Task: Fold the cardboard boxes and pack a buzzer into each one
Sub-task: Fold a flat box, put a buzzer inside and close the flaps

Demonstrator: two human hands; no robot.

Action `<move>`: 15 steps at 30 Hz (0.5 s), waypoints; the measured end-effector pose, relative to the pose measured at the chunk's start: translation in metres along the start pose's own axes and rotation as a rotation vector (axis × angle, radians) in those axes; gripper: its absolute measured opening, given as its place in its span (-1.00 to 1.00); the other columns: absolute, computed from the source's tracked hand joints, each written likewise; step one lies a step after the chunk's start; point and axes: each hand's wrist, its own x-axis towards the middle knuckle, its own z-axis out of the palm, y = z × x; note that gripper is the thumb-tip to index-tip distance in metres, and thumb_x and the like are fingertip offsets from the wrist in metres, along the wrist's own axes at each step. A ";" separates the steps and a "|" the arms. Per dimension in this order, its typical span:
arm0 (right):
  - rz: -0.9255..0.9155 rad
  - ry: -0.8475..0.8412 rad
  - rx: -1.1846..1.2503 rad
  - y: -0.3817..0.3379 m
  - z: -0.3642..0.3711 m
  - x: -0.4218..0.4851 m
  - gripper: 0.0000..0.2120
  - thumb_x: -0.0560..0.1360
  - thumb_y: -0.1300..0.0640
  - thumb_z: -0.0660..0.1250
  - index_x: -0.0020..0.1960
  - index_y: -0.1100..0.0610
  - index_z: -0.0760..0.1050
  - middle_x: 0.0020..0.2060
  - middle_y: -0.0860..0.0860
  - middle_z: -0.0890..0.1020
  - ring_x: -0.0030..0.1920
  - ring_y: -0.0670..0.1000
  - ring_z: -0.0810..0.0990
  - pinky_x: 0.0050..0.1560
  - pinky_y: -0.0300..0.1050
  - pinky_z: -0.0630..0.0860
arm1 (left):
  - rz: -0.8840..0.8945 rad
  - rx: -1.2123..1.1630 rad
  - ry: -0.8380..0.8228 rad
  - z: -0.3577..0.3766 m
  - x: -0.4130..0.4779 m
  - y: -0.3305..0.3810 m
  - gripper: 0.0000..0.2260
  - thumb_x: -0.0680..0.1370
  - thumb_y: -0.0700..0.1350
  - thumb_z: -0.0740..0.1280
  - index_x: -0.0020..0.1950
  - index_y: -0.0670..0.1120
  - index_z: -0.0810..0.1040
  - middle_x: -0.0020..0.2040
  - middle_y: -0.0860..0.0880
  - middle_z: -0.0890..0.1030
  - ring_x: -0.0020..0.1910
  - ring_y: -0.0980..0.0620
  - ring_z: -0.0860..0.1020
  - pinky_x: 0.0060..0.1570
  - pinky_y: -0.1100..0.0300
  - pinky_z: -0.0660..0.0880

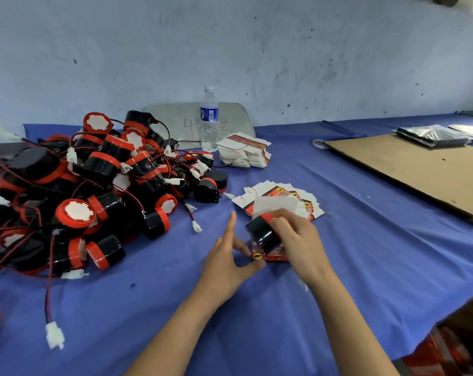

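My right hand [297, 240] grips a black buzzer with a red rim [262, 232] and holds it tilted over a small red folded box [270, 255] that stands on the blue cloth. My left hand [227, 256] pinches the box's lower left corner with thumb and one finger, while its index finger points straight up. The box's white flap [276, 206] stands open behind the buzzer. A fan of flat unfolded boxes [297, 198] lies just beyond. A big heap of black and red buzzers [94, 185] with red wires fills the left side.
A second stack of flat boxes [243, 151] sits by a water bottle [209, 118] at the back. A brown cardboard sheet [419, 169] lies at the right, with a silver bag [430, 135] on it. A carton holding red boxes [452, 351] stands at the lower right.
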 end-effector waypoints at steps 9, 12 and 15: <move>0.044 0.402 -0.213 0.016 -0.003 0.003 -0.77 0.52 -0.07 0.21 0.10 -0.09 0.55 -0.15 -0.10 0.64 -0.10 0.01 0.58 -0.16 -0.20 0.48 | 0.016 0.103 -0.021 0.001 0.001 0.001 -0.08 0.38 0.04 0.54 0.56 0.10 0.03 0.44 0.12 0.28 0.45 0.14 0.19 0.21 0.48 0.11; 0.097 0.264 -0.575 0.022 0.004 0.004 -0.70 0.50 -0.07 0.19 0.19 -0.09 0.49 0.09 -0.03 0.59 -0.01 0.13 0.54 -0.08 -0.05 0.43 | 0.002 0.100 -0.045 0.001 0.000 0.003 -0.10 0.38 0.06 0.53 0.52 0.21 0.00 0.47 0.11 0.30 0.46 0.16 0.19 0.27 0.41 0.15; 0.153 0.103 -0.775 0.025 0.007 0.003 -0.66 0.52 -0.09 0.18 0.25 -0.06 0.47 0.21 -0.02 0.53 0.04 0.18 0.53 -0.16 -0.09 0.33 | -0.006 0.084 -0.031 0.000 -0.001 0.004 -0.16 0.38 0.07 0.54 0.38 0.40 -0.01 0.44 0.16 0.35 0.43 0.19 0.23 0.25 0.44 0.15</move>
